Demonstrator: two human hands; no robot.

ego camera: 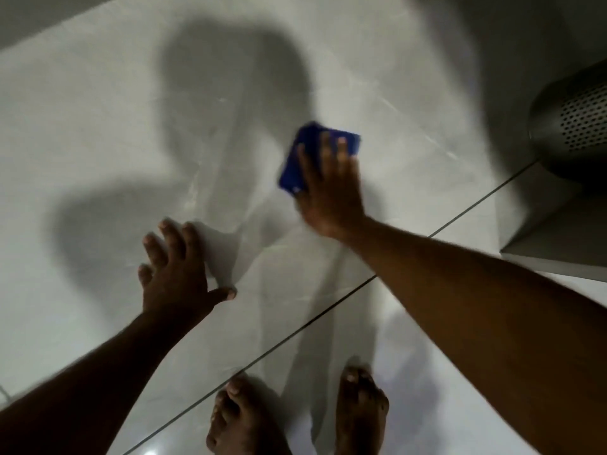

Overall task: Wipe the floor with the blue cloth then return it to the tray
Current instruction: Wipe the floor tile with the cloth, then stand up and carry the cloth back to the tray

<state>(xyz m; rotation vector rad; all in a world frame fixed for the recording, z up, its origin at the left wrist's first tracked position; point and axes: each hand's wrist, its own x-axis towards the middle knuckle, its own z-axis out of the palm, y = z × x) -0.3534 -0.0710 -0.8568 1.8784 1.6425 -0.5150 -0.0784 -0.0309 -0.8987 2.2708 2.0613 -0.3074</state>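
Observation:
A folded blue cloth [295, 159] lies flat on the pale grey tiled floor [98, 126], right of centre. My right hand [328, 188] presses down on it with fingers spread over its top, and the image there is blurred by motion. My left hand [174, 267] rests on the floor to the lower left, fingers apart, holding nothing. No tray is in view.
A round grey perforated metal object [578, 126] stands at the right edge, beside a grey ledge or step [558, 238]. A dark grout line [328, 310] crosses the floor diagonally. My bare feet [295, 418] are at the bottom. A wall base [39, 14] runs along the top left.

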